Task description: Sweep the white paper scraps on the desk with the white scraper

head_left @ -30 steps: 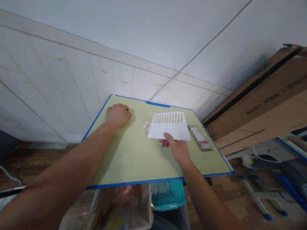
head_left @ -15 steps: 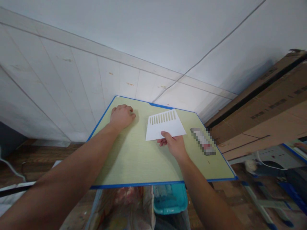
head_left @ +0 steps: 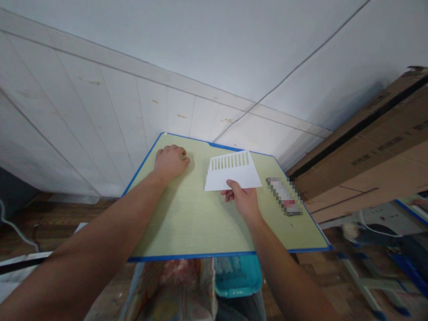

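My right hand [head_left: 243,199] holds a white card with a row of slots [head_left: 230,177] by its near edge, thumb on top and fingers underneath. The card is tilted above the table, its slotted side away from me. Through the slots shows the pale yellow-green tabletop [head_left: 194,223]. At the far left of the table rests my left hand [head_left: 171,161], back up and fingers curled in. Nothing shows between its thumb and forefinger, though the palm side is hidden.
A pixelated flat item [head_left: 284,196] lies at the table's right side. White wall panels stand behind, with a cable [head_left: 277,84] running down them. Large cardboard boxes [head_left: 368,142] lean at the right. Below the front edge are a turquoise basket [head_left: 238,292] and a bag [head_left: 187,298].
The slotted card has tipped a little and shifted slightly up and to the right with my right hand. My left hand has stayed in place.
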Tool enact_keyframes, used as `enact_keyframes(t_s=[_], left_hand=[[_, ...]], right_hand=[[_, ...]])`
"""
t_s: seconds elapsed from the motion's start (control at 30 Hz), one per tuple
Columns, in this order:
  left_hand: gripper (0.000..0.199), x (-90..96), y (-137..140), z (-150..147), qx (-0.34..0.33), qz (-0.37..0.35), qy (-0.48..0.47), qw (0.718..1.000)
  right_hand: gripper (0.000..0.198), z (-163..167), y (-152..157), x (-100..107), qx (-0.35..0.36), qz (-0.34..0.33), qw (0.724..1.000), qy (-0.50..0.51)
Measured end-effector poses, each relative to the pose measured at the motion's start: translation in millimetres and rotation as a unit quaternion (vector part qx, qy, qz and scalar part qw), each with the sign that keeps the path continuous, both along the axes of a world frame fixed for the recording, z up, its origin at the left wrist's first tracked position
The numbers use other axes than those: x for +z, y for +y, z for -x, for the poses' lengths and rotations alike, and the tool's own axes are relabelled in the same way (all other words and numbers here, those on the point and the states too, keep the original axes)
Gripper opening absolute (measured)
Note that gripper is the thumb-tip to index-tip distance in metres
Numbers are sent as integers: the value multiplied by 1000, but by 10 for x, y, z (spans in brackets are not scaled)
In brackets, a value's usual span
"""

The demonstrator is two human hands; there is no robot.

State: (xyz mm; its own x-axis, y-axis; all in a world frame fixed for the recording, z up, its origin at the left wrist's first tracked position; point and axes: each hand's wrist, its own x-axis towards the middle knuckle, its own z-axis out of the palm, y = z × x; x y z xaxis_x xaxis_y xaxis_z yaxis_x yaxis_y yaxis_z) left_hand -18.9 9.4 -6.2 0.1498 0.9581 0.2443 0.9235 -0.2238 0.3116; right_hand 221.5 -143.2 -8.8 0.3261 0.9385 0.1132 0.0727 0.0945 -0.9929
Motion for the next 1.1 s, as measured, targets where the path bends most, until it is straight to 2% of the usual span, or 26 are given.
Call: enact_keyframes(t_s=[0.27,0.5,0.73,0.9,0.97,1.1], left_hand=[[50,5,0,3,-1,-1,-8,1000],[49,-3,9,-1,2,1,-12,1000],[49,6,3,6,2,4,-6,1000],[50,-6,16,7,0,2,-8,1000],[50,-11,21,10,-1,1,-7,1000],[49,-6,23,11,3,3,-6,1000]], right_hand=[[49,112,48,-5,67,0,998,-18],[29,0,-32,23,38,13,999,0],[40,51,-6,-10,17,-3,1000,-9],[20,-56,-20,-43,-14,-12,1000,4],[18,-85,-36,-27,-26,-21,999,10],[23,-78,-72,28,9,-9,1000,8]])
